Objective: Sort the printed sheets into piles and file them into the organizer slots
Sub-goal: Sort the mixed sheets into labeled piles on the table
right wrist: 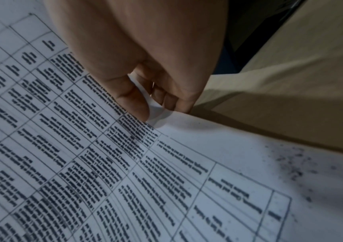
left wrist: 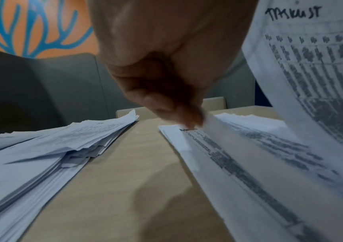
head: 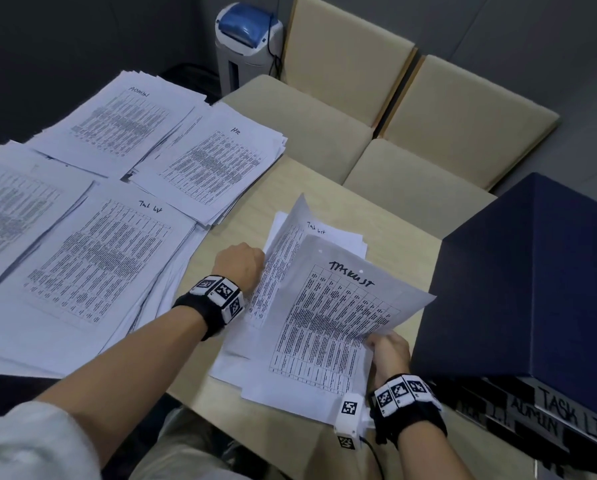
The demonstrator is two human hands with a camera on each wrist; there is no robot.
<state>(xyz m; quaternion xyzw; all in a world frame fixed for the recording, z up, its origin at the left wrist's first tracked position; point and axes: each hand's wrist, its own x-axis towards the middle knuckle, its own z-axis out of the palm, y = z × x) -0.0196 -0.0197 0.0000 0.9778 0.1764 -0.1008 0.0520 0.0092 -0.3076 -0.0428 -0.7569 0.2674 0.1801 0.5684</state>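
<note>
A small stack of printed sheets [head: 291, 362] lies on the table in front of me. My right hand [head: 388, 351] pinches the right edge of the top sheet [head: 328, 317], headed "TASK LIST", with thumb [right wrist: 134, 101] above and fingers [right wrist: 179, 103] below. My left hand [head: 241, 263] pinches the left edge of a second sheet [head: 283, 251], which stands curled up from the stack; its fingertips [left wrist: 189, 117] meet on that lifted edge [left wrist: 210, 124]. The dark blue organizer [head: 518, 289] stands at the right, with labelled slots [head: 563, 414] facing me.
Sorted piles cover the left of the table: "ADMIN" [head: 123, 116] far left, "HR" [head: 217, 164] beside it, "Task list" [head: 96, 258] nearer, one more pile [head: 9, 206] at the left edge. Beige chairs [head: 411, 133] and a shredder [head: 245, 43] stand beyond the table.
</note>
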